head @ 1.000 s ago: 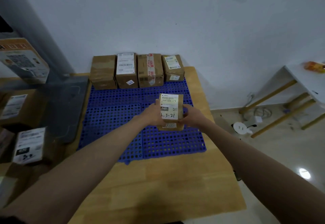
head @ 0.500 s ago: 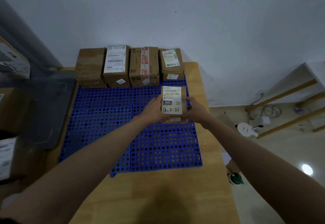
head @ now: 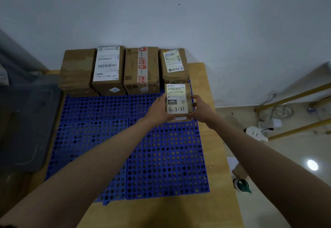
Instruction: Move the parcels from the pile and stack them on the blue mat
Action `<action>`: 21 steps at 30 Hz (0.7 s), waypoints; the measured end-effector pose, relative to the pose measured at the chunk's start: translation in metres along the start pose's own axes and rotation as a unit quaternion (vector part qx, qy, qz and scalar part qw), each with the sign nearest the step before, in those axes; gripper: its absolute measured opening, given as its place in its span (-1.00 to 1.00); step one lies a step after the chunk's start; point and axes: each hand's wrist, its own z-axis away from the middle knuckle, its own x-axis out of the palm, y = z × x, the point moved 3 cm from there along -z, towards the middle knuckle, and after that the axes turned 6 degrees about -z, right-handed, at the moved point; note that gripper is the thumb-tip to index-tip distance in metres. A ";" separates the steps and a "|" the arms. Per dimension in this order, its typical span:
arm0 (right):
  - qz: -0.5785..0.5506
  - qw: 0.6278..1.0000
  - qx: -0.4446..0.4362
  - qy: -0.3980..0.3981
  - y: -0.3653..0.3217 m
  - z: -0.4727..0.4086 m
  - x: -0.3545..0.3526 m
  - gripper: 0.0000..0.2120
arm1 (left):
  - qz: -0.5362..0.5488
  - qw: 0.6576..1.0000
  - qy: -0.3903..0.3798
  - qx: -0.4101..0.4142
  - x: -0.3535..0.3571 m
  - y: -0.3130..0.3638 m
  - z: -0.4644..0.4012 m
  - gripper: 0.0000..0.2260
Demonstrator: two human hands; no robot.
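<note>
**Fifth parcel held at right end of back row**

Wooden tabletop (head: 161, 213) fills lower centre of frame, its far edge against a pale wall (head: 179, 13). Blue mat (head: 161, 156), perforated, covers most of it; bare wood strip along right edge and near edge.

Four brown parcels stand side by side along mat's back edge, upper centre: plain parcel (head: 77, 72), white-label parcel (head: 108, 70), red-tape parcel (head: 141, 70), small-label parcel (head: 174, 65).

Held parcel (head: 178, 101), marked "4-3-21", sits just in front of the small-label parcel, over mat's right back corner; contact with mat cannot be told.

Grip: left hand (head: 157, 110) curled on its left side, right hand (head: 201, 109) on its right side.

Mat's centre and front carry nothing but the forearms. Dark grey tray (head: 26, 129) at left; floor (head: 268, 156) with cables at right.
</note>
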 end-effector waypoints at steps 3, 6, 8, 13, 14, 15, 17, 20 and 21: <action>-0.006 1.000 -0.002 -0.003 0.005 -0.013 0.002 -0.13 | 0.011 1.000 0.006 0.005 0.004 -0.006 -0.013 -0.06; -0.012 1.000 -0.009 -0.001 0.009 -0.022 0.005 -0.13 | 0.021 1.000 0.011 0.007 0.009 -0.012 -0.020 -0.06; -0.012 1.000 -0.018 0.002 0.011 -0.027 0.008 -0.14 | 0.025 1.000 0.012 0.002 0.011 -0.015 -0.023 -0.04; -0.007 0.999 -0.032 0.011 0.014 -0.035 0.011 -0.16 | 0.025 1.000 0.012 -0.006 0.011 -0.017 -0.030 -0.03; -0.007 0.999 -0.033 0.012 0.014 -0.035 0.011 -0.16 | 0.023 1.000 0.011 -0.007 0.011 -0.017 -0.031 -0.02; -0.005 0.999 -0.034 0.013 0.014 -0.035 0.011 -0.16 | 0.020 1.000 0.007 -0.010 0.011 -0.017 -0.031 -0.02; -0.003 0.999 -0.034 0.016 0.015 -0.033 0.012 -0.15 | 0.018 1.000 -0.006 -0.024 0.012 -0.017 -0.029 0.02; -0.005 0.999 -0.019 0.033 0.023 -0.024 0.014 -0.09 | 0.018 0.998 -0.030 -0.049 0.017 -0.020 -0.020 0.06; -0.001 0.999 -0.016 0.038 0.028 -0.020 0.015 -0.10 | 0.012 0.998 -0.039 -0.053 0.019 -0.022 -0.014 0.06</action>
